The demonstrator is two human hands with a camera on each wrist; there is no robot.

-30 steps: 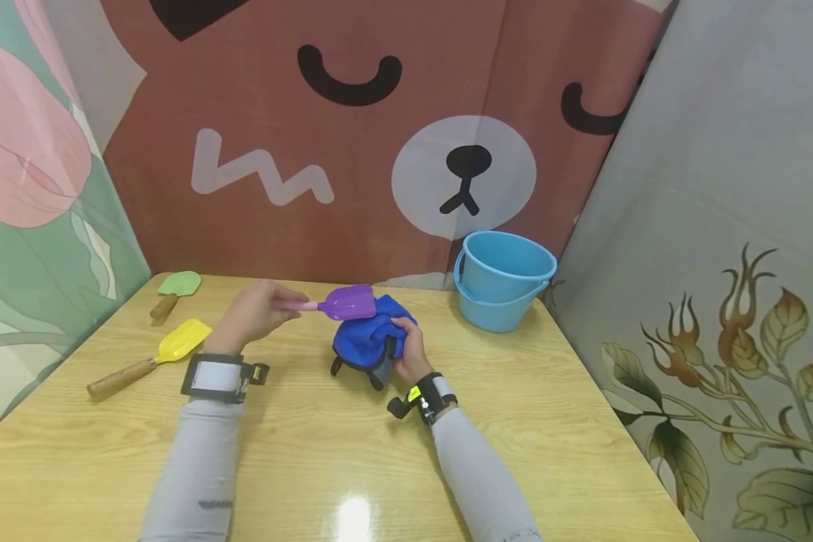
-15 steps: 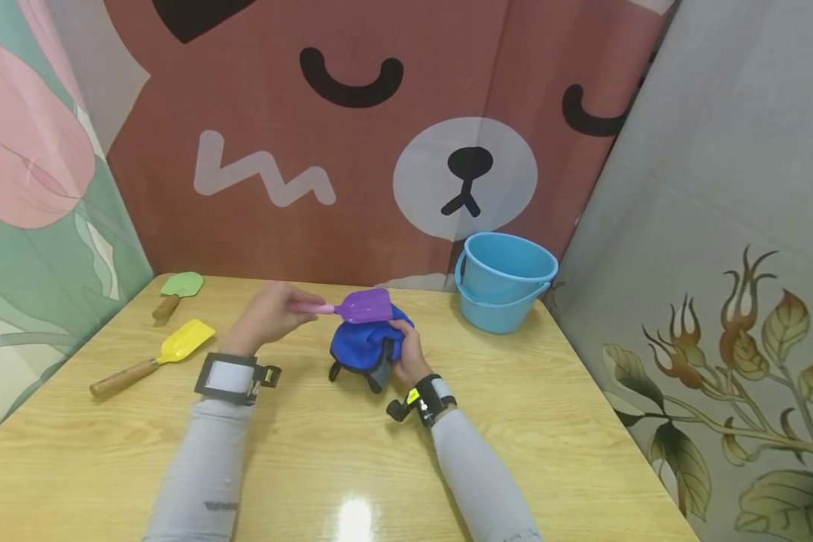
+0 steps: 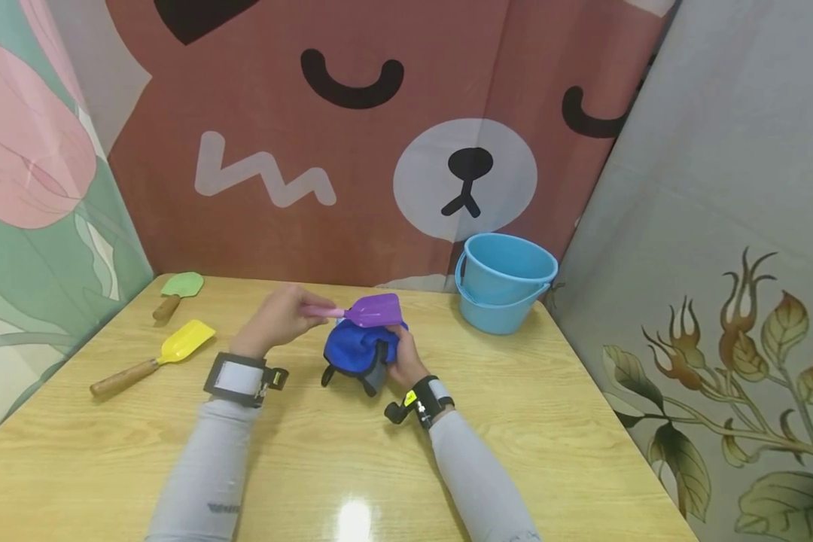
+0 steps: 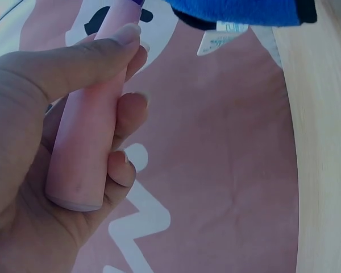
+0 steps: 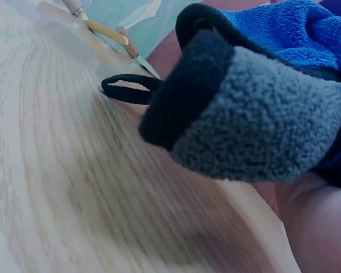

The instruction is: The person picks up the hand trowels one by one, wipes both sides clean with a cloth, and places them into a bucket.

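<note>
My left hand (image 3: 278, 320) grips the pink handle of a small purple shovel (image 3: 377, 310). Its blade points right and overlaps the top of a blue and grey cleaning cloth (image 3: 348, 348). In the left wrist view, thumb and fingers wrap the pink handle (image 4: 85, 142), and a white label (image 4: 219, 40) hangs under the blue fabric. The bunched cloth is held by my right hand (image 3: 409, 363) above the table. Black trim and a black hanging loop (image 5: 131, 101) show in the right wrist view, where folds hide most of that hand's fingers.
A light blue bucket (image 3: 494, 315) with its handle down stands at the back right. On the left lie a yellow shovel (image 3: 183, 342) and a green shovel (image 3: 181, 284), both wooden-handled. Printed curtains (image 3: 264, 241) close off the back and sides of the wooden table (image 3: 312, 467).
The left hand has carried the purple shovel right and slightly down, bringing its blade across the cloth toward the right hand. The cloth and right hand have shifted slightly left.
</note>
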